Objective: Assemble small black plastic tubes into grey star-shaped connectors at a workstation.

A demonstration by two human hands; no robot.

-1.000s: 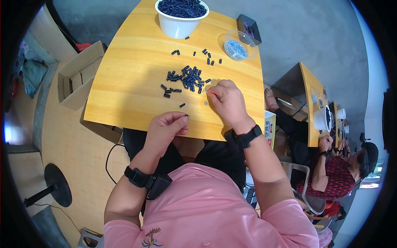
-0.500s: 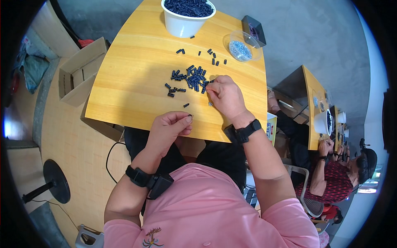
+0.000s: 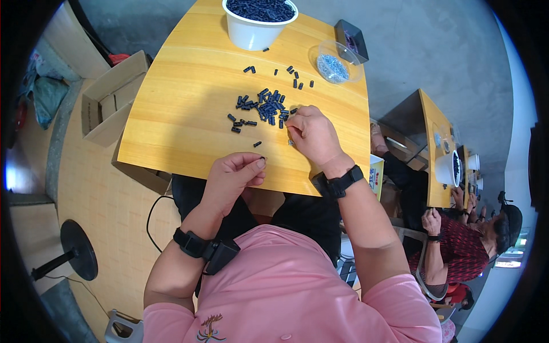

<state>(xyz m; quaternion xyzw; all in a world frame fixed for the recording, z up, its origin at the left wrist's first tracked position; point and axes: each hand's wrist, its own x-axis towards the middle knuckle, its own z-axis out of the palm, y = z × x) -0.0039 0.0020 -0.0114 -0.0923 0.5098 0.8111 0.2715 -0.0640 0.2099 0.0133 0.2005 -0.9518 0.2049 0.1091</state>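
Grey wall (image 3: pixel 412 46) beyond a yellow wooden table (image 3: pixel 183 74), tan floor (image 3: pixel 114 188), bright window (image 3: pixel 517 251).

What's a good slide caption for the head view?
Left hand pinching a dark piece, right hand beside a pile of dark pieces on a table.

Small-parts workshop, wooden table (image 3: pixel 183 131) with heaped black parts (image 3: pixel 269 107), brimming white tub (image 3: pixel 253 35), co-worker (image 3: pixel 457 246) at another table (image 3: pixel 436 193)

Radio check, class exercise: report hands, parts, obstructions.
Left hand pinches small dark piece. Right hand beside black parts pile, grip unclear. Loose black part lies between left hand and pile.
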